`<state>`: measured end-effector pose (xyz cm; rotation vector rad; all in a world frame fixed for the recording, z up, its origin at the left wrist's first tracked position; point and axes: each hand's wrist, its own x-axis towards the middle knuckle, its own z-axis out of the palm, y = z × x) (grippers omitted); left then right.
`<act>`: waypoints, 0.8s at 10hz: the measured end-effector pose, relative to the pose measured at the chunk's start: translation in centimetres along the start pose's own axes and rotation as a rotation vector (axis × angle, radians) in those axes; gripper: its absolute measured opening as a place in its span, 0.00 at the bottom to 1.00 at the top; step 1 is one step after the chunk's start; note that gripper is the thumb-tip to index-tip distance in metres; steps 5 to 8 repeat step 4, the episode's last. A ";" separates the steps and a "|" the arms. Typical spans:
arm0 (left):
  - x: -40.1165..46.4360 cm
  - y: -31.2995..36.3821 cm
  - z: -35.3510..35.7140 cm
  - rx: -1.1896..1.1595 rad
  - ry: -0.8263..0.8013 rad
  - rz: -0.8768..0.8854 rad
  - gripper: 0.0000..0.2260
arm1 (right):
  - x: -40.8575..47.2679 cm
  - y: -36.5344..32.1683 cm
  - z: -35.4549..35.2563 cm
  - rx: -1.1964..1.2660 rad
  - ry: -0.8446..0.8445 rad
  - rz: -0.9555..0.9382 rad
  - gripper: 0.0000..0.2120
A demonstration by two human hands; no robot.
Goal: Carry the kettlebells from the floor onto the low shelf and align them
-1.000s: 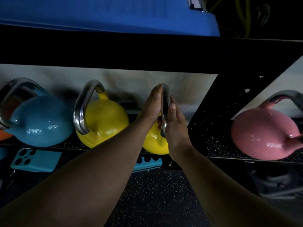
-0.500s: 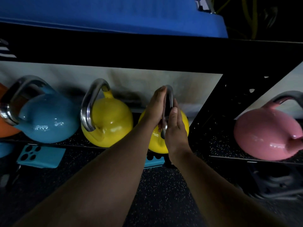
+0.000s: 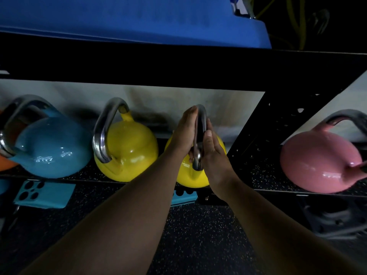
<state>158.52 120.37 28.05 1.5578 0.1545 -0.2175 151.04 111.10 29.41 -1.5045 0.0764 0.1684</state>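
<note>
- Low shelf (image 3: 258, 171): black frame, dark rubber deck flecked with pale specks; a pale wall shows behind it.
- Yellow kettlebell, right (image 3: 190, 175): sits on the low shelf at the middle of the view, its steel handle (image 3: 200, 135) turned edge-on toward the camera.
- Left hand (image 3: 184, 133): pressed flat against the left side of that handle, fingers (image 3: 191, 114) extended up along the steel rather than curled around it.
- Right hand (image 3: 215, 153): pressed against the right side of the same handle, its fingers also straight; the two palms clamp the handle between them.
- Yellow kettlebell, left (image 3: 131, 149): on the shelf just beside the held one, handle angled left.
- Blue kettlebell (image 3: 51, 149): further left, near the yellow pair; an orange object (image 3: 6, 165) shows partly behind it.
- Pink kettlebell (image 3: 317, 161): in the next bay right, beyond a perforated black brace (image 3: 264, 124).
- Blue mat (image 3: 129, 18): lies on the tier above.
- Floor (image 3: 198, 235): dark speckled rubber; a teal perforated block (image 3: 43, 194) lies below the shelf edge.
</note>
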 end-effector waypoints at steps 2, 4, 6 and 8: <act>0.0 0.2 0.0 -0.015 -0.002 -0.007 0.25 | 0.6 0.1 -0.6 -0.033 -0.034 -0.014 0.22; -0.4 1.2 -0.1 0.118 0.046 0.013 0.24 | 0.6 -1.5 -1.6 -0.115 -0.047 -0.010 0.21; -0.4 1.2 -0.1 0.118 0.046 0.013 0.24 | 0.6 -1.5 -1.6 -0.115 -0.047 -0.010 0.21; -0.4 1.2 -0.1 0.118 0.046 0.013 0.24 | 0.6 -1.5 -1.6 -0.115 -0.047 -0.010 0.21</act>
